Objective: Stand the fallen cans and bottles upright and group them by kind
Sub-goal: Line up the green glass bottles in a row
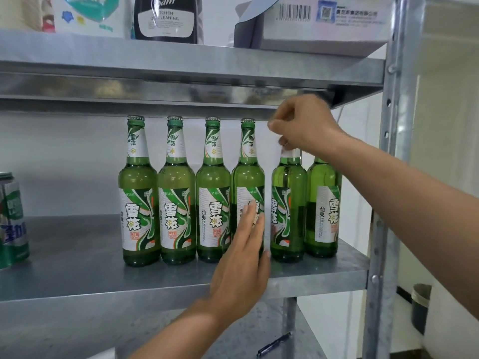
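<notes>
Six green glass beer bottles [138,177] upright, rowed on grey metal shelf [77,268] | green-and-silver drinks can [11,218] upright, far left, well apart | right hand [303,125] pinching fifth bottle [289,211] by its neck | left hand [241,268] flat-fingered against fourth bottle [247,174] | judged nearly done: final spacing only.

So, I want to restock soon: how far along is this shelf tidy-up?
Done: six green bottles stand upright in a row; a can stands apart, left. In hand: the right hand grips the fifth bottle by the neck, the left hand lies flat on the fourth bottle. Left: probably closing their gap.
</notes>
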